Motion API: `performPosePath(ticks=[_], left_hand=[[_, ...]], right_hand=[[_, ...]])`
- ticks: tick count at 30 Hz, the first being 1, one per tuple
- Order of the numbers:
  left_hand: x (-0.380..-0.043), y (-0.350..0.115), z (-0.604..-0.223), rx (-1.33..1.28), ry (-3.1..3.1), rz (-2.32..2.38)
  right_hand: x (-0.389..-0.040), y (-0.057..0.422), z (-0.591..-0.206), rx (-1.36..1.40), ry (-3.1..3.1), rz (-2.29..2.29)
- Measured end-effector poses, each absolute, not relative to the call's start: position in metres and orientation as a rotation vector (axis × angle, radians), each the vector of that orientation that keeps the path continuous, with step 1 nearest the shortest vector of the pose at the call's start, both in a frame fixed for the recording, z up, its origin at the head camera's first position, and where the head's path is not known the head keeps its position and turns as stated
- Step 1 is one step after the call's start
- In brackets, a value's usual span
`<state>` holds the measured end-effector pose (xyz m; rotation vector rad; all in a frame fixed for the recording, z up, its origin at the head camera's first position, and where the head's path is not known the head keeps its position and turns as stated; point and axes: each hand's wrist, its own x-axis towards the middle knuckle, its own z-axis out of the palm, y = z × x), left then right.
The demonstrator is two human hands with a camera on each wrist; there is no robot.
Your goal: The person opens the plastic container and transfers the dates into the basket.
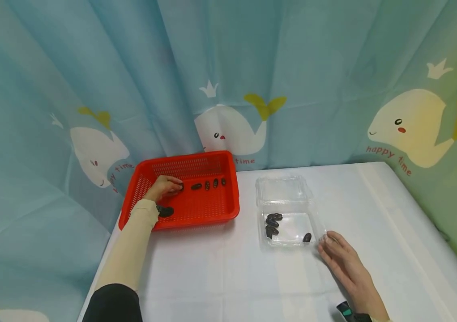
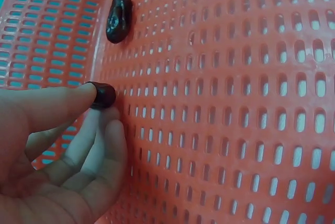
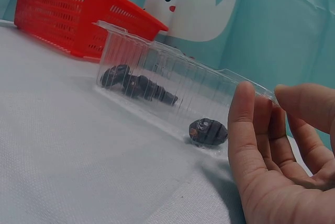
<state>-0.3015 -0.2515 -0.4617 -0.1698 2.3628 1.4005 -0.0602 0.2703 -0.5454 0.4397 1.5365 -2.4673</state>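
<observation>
My left hand (image 1: 163,188) is inside the red plastic basket (image 1: 235,192), near its left end. Between thumb and fingers it pinches a dark, glossy date (image 2: 104,96), close over the slotted basket floor in the left wrist view. Several more dates lie in a row beside it, the nearest one (image 2: 119,18) just past the fingertips. My right hand (image 1: 345,261) holds the near right corner of a clear plastic clamshell box (image 3: 172,56) by its rim. The box lid (image 1: 282,190) stands open at the back. Inside, several dates (image 1: 272,222) cluster at the left, and a single date (image 3: 207,131) lies near the right corner.
Basket and box stand side by side on a white-covered table (image 1: 228,273), with a gap between them. A blue-green curtain (image 1: 317,112) printed with whales hangs behind the table and along its sides. Dark bands (image 1: 347,311) sit on the wrists.
</observation>
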Motion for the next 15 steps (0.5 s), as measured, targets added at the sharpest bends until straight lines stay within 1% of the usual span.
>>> performPosePath(ticks=[4,10,15], left_hand=[[-0.299,-0.248,-0.465,-0.165,2.388,1.374],[-0.298,-0.242,-0.465,-0.194,2.433,1.335],[-0.301,-0.24,-0.463,-0.222,2.467,1.309]], right_hand=[[-0.056,0.273,-0.543,0.52,1.44,-2.473],[-0.057,0.273,-0.542,0.465,1.468,-2.491],[-0.061,0.272,-0.539,0.519,1.427,-2.485]])
